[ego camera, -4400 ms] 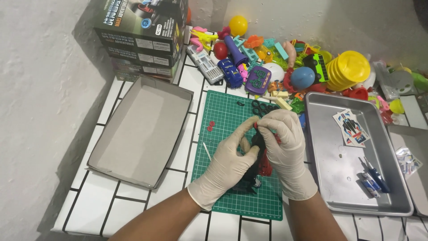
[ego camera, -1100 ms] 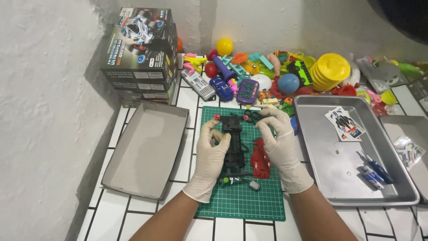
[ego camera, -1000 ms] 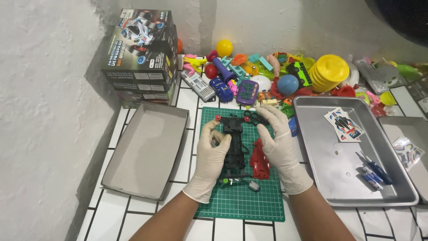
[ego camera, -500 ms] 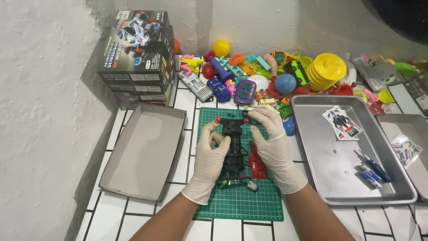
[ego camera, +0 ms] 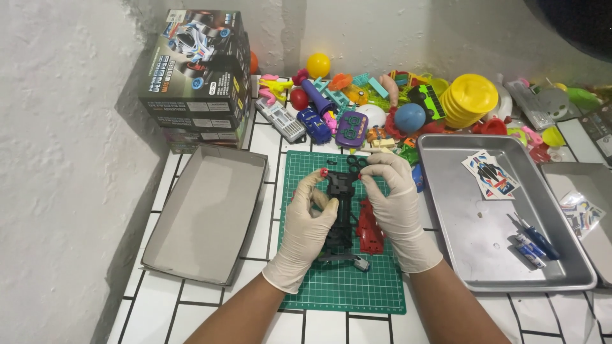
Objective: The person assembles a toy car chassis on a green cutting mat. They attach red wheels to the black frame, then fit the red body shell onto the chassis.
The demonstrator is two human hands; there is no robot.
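Two gloved hands over the green mat [ego camera: 344,286], on the white tiled bench [ego camera: 268,146]; left hand [ego camera: 306,223] pinching the left side of a black toy car frame [ego camera: 339,213], fingers [ego camera: 312,191] curled tight on it; right hand [ego camera: 395,204] pinching the frame's top end, fingers [ego camera: 376,167] pressed together near a small red wheel bit [ego camera: 324,172]; held from both sides, likely to keep the frame steady; frame in the middle of the mat, low over it; red car part [ego camera: 370,232] on the mat, just right of the frame, close at hand; empty grey box lid [ego camera: 207,213] left of the mat; silver tray [ego camera: 491,223] right of the mat, with stickers [ego camera: 489,173] and small tools [ego camera: 532,241], maybe to stop them rolling off; pile of bright toys [ego camera: 408,108] behind the mat; toy car boxes [ego camera: 197,83] stacked behind the lid.
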